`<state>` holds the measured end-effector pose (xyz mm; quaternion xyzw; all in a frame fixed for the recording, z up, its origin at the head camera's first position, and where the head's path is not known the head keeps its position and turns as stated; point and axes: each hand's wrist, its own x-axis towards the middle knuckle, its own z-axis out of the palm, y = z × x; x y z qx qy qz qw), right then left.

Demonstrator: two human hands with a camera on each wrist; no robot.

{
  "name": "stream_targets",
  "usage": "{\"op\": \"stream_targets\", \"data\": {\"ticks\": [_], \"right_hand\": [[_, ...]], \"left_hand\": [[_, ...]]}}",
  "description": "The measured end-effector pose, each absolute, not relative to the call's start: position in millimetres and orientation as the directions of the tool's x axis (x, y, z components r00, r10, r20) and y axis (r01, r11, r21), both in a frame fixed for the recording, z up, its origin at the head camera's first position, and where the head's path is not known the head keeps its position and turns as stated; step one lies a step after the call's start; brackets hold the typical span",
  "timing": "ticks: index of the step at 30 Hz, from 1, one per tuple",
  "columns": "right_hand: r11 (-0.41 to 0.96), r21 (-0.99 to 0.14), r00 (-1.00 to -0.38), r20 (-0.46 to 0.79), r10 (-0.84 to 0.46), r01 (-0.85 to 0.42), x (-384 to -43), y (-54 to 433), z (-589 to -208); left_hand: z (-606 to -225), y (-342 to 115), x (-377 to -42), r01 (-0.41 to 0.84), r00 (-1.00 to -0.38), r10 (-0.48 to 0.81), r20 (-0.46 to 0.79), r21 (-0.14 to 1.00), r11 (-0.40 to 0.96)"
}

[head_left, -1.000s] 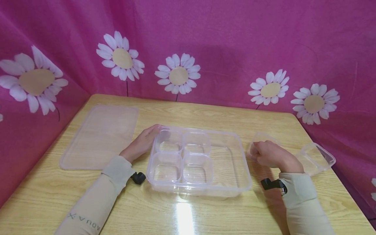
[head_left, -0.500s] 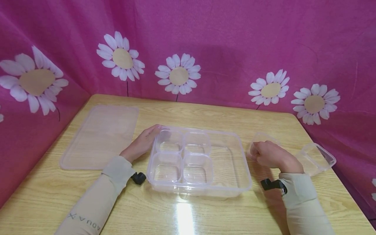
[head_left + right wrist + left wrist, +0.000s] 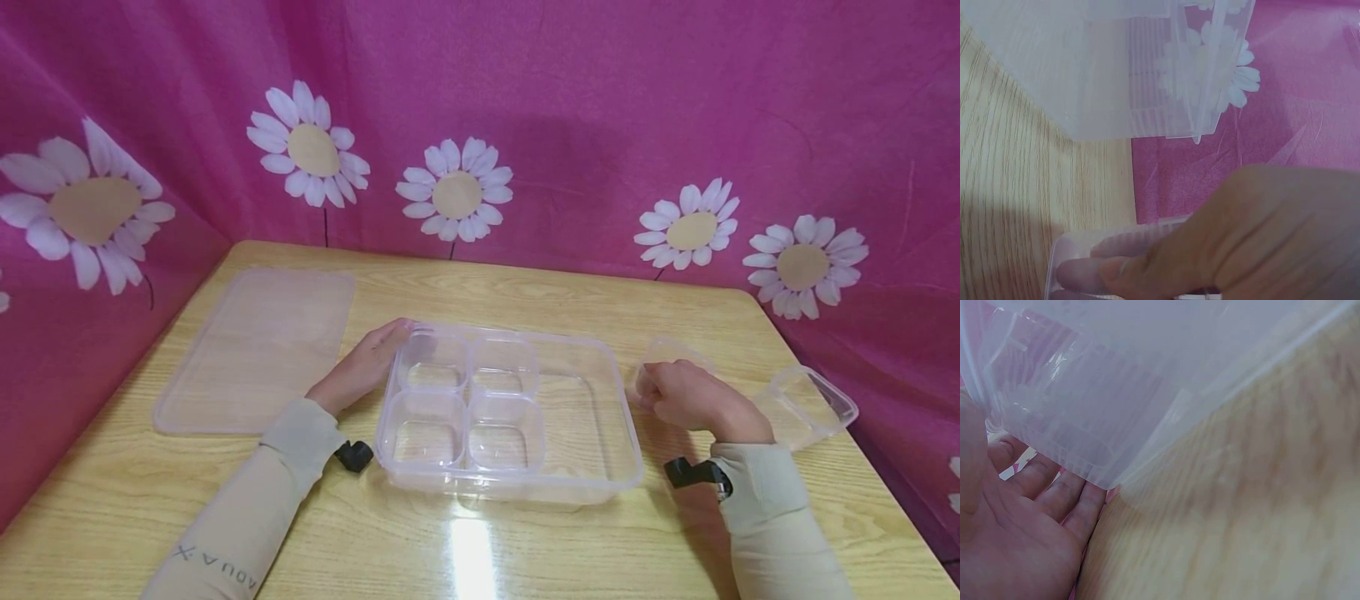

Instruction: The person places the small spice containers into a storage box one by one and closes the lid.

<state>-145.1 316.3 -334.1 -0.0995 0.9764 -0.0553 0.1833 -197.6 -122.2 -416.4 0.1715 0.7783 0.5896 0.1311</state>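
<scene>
A large clear plastic container [image 3: 581, 408] sits mid-table in the head view. Several small clear containers [image 3: 427, 425] fill its left half in a square; its right half holds none. At its far left corner my left hand [image 3: 363, 367] grips the rim; the left wrist view shows fingers [image 3: 1060, 494] going behind the wall, their tips partly hidden. To the right of the large container, my right hand [image 3: 693, 396] holds another small container [image 3: 678, 350], mostly covered by the hand. The right wrist view shows thumb and fingers at this small container's [image 3: 1054, 259] wall.
Another small container [image 3: 813, 400] lies beyond my right wrist, near the table's right edge. A flat translucent lid [image 3: 255, 350] lies at the left. Pink cloth [image 3: 555, 125] with daisies hangs behind the wooden table [image 3: 360, 542] and along its sides.
</scene>
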Motion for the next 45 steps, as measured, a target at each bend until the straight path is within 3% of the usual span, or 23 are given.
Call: {"op": "stream_targets", "data": {"ticks": [29, 45], "right_hand": [[0.954, -0.237, -0.931, -0.272, -0.245, -0.182, -138.9, 317.4, -320.5], [0.936, -0.184, -0.946, -0.071, -0.317, -0.3, -130.6, 314.9, -309.2]], "left_hand": [[-417.5, -122.7, -197.4, 0.121, -0.899, 0.438, 0.003, 0.962, 0.243], [-418.5, -123.3, -198.7, 0.148, -0.897, 0.441, 0.033, 0.962, 0.23]]}}
